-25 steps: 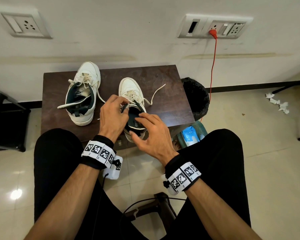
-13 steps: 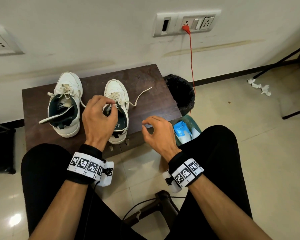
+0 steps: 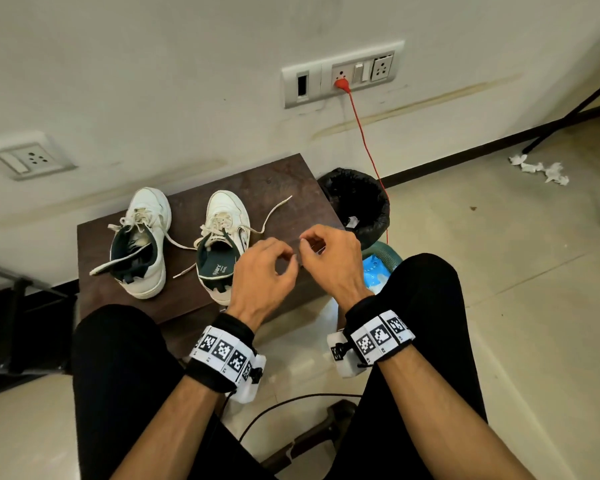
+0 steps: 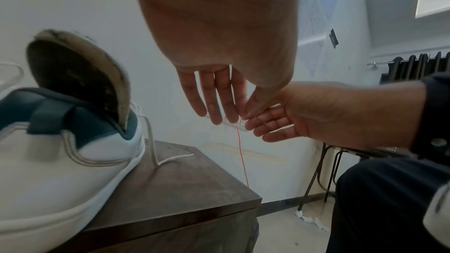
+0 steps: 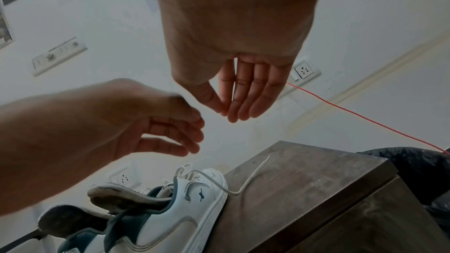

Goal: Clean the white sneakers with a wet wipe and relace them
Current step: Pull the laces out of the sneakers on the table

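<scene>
Sneakers (image 3: 222, 244) sit unlaced on the tabletop (image 3: 274, 181), just beyond both hands: left hand (image 3: 260, 271) and right hand (image 3: 329, 258) hover loosely curled, fingertips nearly meeting, apparently empty. Best next: fetch the wipes pack (image 3: 374, 275) right of the tabletop.

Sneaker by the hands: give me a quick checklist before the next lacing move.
1. Sneaker by the hands upright on the table: ok.
2. Its loose lace end lies free on the table: ok.
3. Left hand empty: ok.
4. Right hand empty: cannot tell; thumb meets forefinger.
5. Lacing finished on it and the other sneaker: not ok; laces hang loose.
6. Wipe pack in sight: ok.
</scene>
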`<state>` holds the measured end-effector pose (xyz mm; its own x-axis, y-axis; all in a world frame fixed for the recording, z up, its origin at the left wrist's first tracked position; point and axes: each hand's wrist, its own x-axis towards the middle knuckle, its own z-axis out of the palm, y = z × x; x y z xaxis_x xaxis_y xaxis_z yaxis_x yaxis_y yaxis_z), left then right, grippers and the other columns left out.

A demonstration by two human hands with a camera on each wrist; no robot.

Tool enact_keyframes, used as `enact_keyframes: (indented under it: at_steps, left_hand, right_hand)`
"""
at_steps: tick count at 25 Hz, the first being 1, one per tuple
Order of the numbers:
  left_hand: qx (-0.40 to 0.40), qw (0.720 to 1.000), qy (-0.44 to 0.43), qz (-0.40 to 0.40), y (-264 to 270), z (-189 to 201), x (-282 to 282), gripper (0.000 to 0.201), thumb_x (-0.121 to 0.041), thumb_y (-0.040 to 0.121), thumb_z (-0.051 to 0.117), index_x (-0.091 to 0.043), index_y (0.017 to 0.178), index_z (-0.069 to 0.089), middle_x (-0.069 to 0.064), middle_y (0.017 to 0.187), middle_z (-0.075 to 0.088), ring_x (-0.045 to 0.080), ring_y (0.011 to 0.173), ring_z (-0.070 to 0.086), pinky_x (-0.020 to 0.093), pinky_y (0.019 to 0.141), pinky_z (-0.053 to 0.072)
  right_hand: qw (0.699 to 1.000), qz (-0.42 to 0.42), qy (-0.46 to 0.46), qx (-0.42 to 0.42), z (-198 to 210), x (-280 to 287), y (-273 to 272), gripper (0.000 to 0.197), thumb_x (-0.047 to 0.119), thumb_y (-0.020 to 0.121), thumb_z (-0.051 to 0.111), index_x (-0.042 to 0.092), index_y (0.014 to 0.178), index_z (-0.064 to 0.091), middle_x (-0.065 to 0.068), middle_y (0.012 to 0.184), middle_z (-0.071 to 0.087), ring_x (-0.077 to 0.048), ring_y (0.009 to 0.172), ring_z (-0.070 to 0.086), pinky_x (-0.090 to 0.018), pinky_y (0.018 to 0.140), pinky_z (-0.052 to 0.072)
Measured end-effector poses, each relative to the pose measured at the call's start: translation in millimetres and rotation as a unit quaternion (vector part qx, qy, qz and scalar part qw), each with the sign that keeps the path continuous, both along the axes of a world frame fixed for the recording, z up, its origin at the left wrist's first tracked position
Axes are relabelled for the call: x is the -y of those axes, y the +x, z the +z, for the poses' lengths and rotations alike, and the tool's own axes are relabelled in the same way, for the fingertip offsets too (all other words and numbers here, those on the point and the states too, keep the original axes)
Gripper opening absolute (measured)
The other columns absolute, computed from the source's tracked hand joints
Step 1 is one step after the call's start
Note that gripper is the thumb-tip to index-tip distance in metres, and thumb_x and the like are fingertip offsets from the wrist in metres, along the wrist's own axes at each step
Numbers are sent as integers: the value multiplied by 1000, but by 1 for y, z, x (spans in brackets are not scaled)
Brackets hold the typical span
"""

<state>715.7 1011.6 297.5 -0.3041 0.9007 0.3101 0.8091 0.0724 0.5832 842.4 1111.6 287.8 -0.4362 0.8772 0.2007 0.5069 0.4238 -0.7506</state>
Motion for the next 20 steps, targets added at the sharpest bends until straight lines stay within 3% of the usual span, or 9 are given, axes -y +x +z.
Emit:
enact_keyframes:
  at_steps: [5, 9, 15, 17, 20]
  left_hand:
    - [-1, 999, -20, 43, -8, 5, 19, 13, -28, 87, 64, -17, 84, 70, -5, 84, 68, 18, 81, 63, 39, 75, 52]
    - [13, 998, -11, 57, -20, 7, 37, 2, -18, 86, 68, -18, 85, 69, -6, 86, 69, 16, 82, 63, 40, 76, 53]
    - [0, 987, 49, 155, -42, 6, 77, 11, -6, 83, 70, -15, 88, 70, -4, 92, 68, 20, 88, 63, 40, 79, 53]
    - [19, 982, 75, 172, -48, 4, 78, 12, -4, 84, 68, -13, 91, 71, -2, 94, 68, 20, 88, 64, 42, 81, 54]
    - [112, 969, 54, 214, -63, -3, 77, 17, -3, 86, 65, -16, 91, 74, -4, 93, 71, 16, 87, 67, 45, 84, 57]
  right_hand:
    - [1000, 14, -13, 9, 6, 10, -5, 11, 31, 88, 70, 25, 88, 78, 9, 77, 76, -10, 72, 71, -36, 73, 60]
    - [999, 29, -22, 29, 11, 17, -15, 7, 28, 86, 72, 25, 88, 78, 10, 77, 76, -8, 75, 71, -32, 75, 59]
    - [994, 102, -19, 39, 12, 42, -38, 9, 29, 84, 74, 27, 91, 78, 14, 75, 72, -2, 69, 66, -32, 74, 61]
    - [992, 127, 0, 23, 11, 49, -39, 17, 33, 83, 76, 27, 99, 78, 13, 84, 72, -2, 72, 64, -30, 74, 59]
    - [981, 185, 36, 42, 6, 64, -55, 40, 35, 81, 79, 24, 119, 74, 8, 112, 73, -10, 97, 66, -28, 85, 55]
